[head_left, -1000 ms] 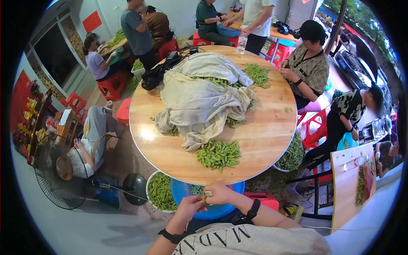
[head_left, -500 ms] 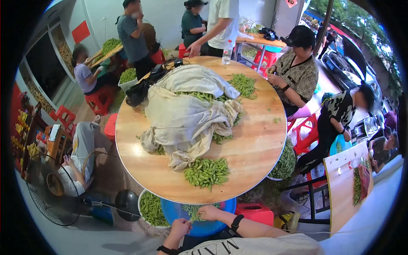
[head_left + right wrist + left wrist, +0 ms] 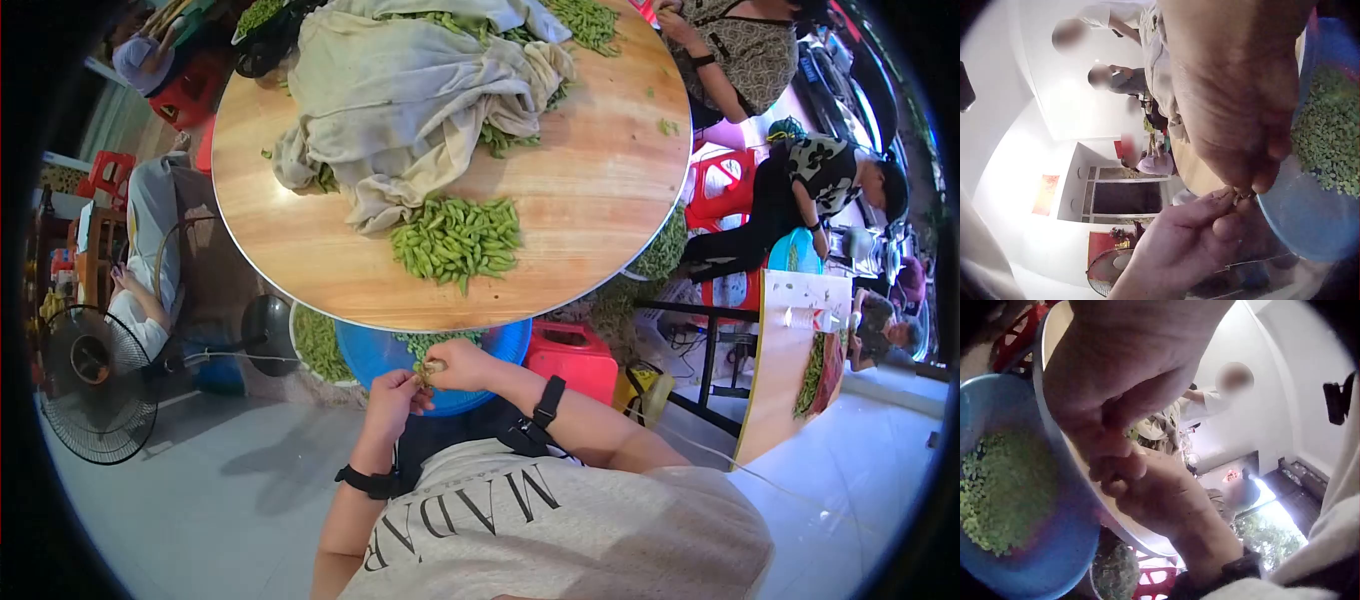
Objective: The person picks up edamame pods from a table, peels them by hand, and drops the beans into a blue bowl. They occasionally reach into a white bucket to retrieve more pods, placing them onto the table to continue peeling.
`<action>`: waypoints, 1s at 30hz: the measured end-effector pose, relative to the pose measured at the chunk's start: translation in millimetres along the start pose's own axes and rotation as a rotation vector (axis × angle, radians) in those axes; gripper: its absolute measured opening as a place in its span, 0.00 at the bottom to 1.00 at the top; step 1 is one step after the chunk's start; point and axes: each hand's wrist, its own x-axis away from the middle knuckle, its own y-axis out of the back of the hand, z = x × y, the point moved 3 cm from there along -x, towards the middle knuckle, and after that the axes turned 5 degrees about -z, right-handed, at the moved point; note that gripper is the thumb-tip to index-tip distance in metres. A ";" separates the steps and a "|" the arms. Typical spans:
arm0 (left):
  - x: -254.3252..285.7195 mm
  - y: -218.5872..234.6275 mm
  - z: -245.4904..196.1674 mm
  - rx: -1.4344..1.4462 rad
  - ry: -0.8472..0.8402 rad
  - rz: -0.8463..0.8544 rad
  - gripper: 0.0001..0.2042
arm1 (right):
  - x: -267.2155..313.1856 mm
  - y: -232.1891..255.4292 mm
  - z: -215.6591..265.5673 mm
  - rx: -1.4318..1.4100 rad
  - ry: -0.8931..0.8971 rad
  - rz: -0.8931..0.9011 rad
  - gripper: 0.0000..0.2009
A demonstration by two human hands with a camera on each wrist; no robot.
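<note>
My left hand [image 3: 393,397] and right hand [image 3: 462,365] meet fingertip to fingertip above the near side of a blue basin [image 3: 512,343]. Between them they pinch a small soybean pod [image 3: 1239,198], mostly covered by the fingers. Shelled green beans [image 3: 1330,134] cover the bottom of the basin. On the table, just past the basin, lies a pile of green soybean pods [image 3: 455,240]. In the left wrist view the back of the left hand [image 3: 1129,362] hides much of the work.
A round wooden table [image 3: 590,215] bears a cloth [image 3: 390,100] over more pods. A bucket of pods [image 3: 322,345] stands left of the basin, a red stool [image 3: 572,362] right of it. Further left is a fan [image 3: 95,385]. Other people sit around.
The head view has tilted down toward my lap. My hands were apart over the basin half a second ago and are now together, pinching a pod, as they were a second ago.
</note>
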 end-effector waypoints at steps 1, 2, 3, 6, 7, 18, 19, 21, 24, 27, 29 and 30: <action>-0.8 0.4 -0.7 -0.045 -0.005 -0.021 0.08 | 1.0 0.4 3.2 -0.043 -0.060 0.004 0.10; -1.9 1.0 -1.8 -0.091 -0.012 -0.042 0.08 | 0.7 0.7 5.8 -0.085 -0.119 0.008 0.09; -2.7 2.5 -2.3 -0.138 -0.020 -0.062 0.08 | 0.6 0.5 5.5 -0.127 -0.178 0.010 0.09; -11.9 21.2 4.9 -0.208 -0.034 -0.219 0.08 | -3.1 0.4 -12.3 0.218 0.143 -0.176 0.09; -19.3 34.2 10.6 -0.216 -0.048 -0.267 0.07 | -2.8 5.5 -11.7 0.251 0.199 -0.221 0.08; -42.5 109.4 -8.2 -0.204 -0.120 -0.592 0.17 | -56.4 104.3 -4.6 0.531 0.144 -0.632 0.08; -37.3 102.7 -17.1 -0.250 -0.142 -0.552 0.17 | -56.2 105.3 -4.2 0.515 0.161 -0.642 0.08; -26.4 76.4 -40.7 -0.310 -0.326 -0.533 0.16 | -52.8 115.1 1.9 0.487 0.208 -0.638 0.08; -11.2 24.5 -80.3 -0.441 -0.744 -0.439 0.16 | -39.7 126.4 22.0 0.493 0.239 -0.563 0.08; 3.8 -24.8 -123.0 -0.777 -1.056 -0.358 0.15 | -22.1 122.4 56.7 0.442 0.387 -0.443 0.09; 13.4 -35.2 -132.9 -0.863 -1.096 -0.277 0.12 | -7.8 112.4 81.2 0.357 0.463 -0.325 0.09; 12.9 -36.5 -129.6 -0.902 -1.106 -0.207 0.11 | 0.9 109.3 91.3 0.327 0.438 -0.305 0.09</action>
